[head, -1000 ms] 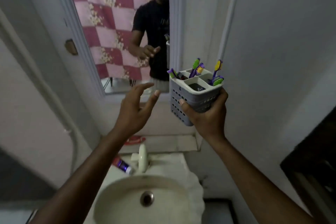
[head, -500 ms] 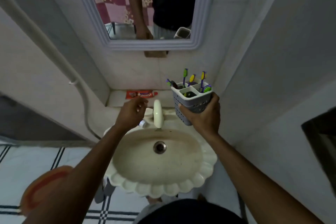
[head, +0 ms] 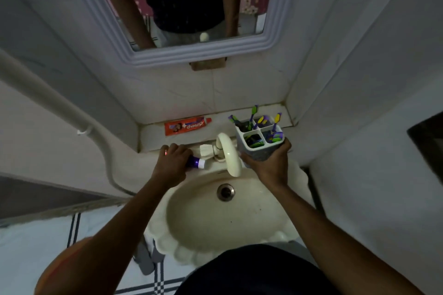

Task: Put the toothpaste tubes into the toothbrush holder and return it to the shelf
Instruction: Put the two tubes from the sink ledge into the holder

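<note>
My right hand (head: 269,166) grips a grey, perforated toothbrush holder (head: 260,142) with four compartments and several purple, green and yellow toothbrushes, held upright just right of the tap. My left hand (head: 171,163) is closed over a purple and white toothpaste tube (head: 197,162) lying on the sink's back rim, left of the tap; most of the tube is hidden under my fingers. A red toothpaste tube (head: 185,125) lies flat on the tiled shelf (head: 153,134) behind the sink, cap pointing right.
A cream tap (head: 227,154) arches over the cream scalloped sink (head: 223,256) between my hands. A framed mirror (head: 271,43) hangs above the shelf. Walls close in on both sides, with a white pipe (head: 79,112) on the left.
The view has tilted down from the mirror to the sink. My left hand dropped from mid-air to the sink rim and closed on the purple tube. The holder came down beside the tap.
</note>
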Tool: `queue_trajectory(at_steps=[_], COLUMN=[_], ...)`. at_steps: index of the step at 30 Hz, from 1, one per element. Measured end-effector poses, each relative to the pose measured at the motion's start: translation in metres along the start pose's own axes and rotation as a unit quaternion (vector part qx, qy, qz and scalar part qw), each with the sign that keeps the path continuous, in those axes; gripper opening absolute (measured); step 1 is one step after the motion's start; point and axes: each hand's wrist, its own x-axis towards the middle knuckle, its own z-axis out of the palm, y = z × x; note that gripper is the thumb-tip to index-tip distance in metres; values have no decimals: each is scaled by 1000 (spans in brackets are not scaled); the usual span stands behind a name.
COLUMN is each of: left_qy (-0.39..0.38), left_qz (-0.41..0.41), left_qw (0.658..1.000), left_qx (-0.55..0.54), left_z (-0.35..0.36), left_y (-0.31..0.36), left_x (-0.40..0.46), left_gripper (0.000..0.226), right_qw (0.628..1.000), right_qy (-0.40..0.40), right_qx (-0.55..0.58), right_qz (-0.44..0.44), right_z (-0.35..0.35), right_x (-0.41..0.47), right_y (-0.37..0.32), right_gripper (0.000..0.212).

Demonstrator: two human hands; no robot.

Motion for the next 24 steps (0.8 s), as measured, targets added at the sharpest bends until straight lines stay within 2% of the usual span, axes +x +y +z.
queue_trajectory(at_steps=[3, 6, 9, 13, 16, 20, 24], left_qy=[15, 49, 84, 155, 173, 157, 181], left_qz=[12, 11, -11, -55, -29, 48, 87], left_qw=[996, 976, 936, 876, 850, 887, 956], left_qx=[-92, -212, -342, -453, -498, -432, -214], left_z=[0, -6, -28, -76, -113, -156, -193], left_y=[-11, -18, -12, 13, 41, 81, 117], left_x=[-3, -18, -33, -41, -31, -2, 37], left_gripper=[36, 37, 39, 44, 44, 48, 49], right_qw=[1000, 999, 997, 996, 995, 993, 990], right_qy=[-14, -39, -70, -82, -87, -103, -121], right_qx=[16, 16, 25, 38, 44, 60, 68], right_qz=[-12, -27, -32, -22, -18, -7, 0], right_z=[0, -5, -11, -16, -19, -25, -31], right_x=[-4, -4, -3, -4, -3, -1, 1], right_y=[0, 1, 3, 4, 5, 5, 6], right_gripper=[147, 145, 146, 140, 130, 126, 127])
